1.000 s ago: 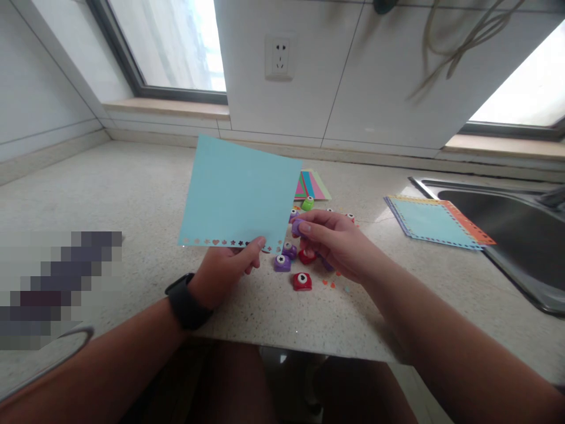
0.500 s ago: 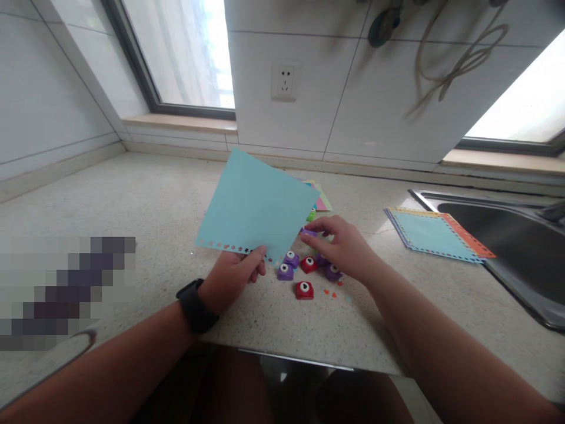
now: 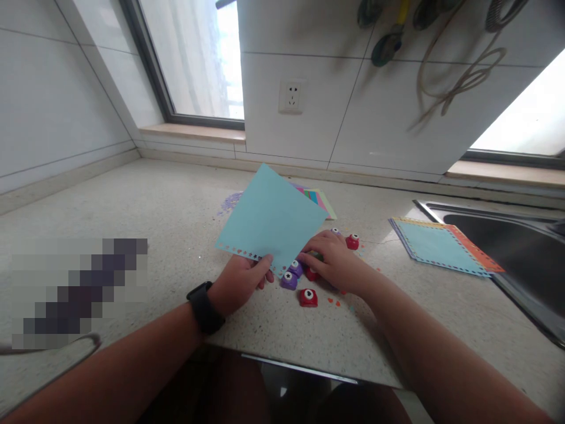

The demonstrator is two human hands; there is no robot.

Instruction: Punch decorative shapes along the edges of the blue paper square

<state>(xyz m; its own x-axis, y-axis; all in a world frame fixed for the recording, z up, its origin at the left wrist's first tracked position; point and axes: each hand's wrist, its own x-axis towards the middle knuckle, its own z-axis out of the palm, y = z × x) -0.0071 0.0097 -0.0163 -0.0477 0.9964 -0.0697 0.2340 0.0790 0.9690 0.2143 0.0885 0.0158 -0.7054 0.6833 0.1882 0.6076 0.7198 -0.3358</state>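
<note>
My left hand [image 3: 241, 280], with a black watch [image 3: 205, 307] on the wrist, pinches the near edge of a light blue paper sheet [image 3: 271, 218]. That edge carries a row of punched shapes, and the sheet tilts up off the counter. My right hand [image 3: 338, 265] rests low on the counter among small craft punches. Its fingers curl over a greenish punch [image 3: 316, 255] that is mostly hidden. A purple punch [image 3: 289, 280] and a red punch [image 3: 308, 297] lie just in front of the hands. Another red punch [image 3: 352, 241] sits behind my right hand.
A fan of coloured paper [image 3: 321, 200] lies behind the blue sheet, with purple confetti [image 3: 229, 203] to its left. A stack of punched sheets [image 3: 435, 247] lies beside the steel sink [image 3: 521, 247] at the right. The counter's front edge [image 3: 300, 368] is close to me.
My right hand has gone down from holding a purple punch at the sheet's edge to the punches on the counter. The blue sheet has tilted and dropped lower. The view has shifted upward.
</note>
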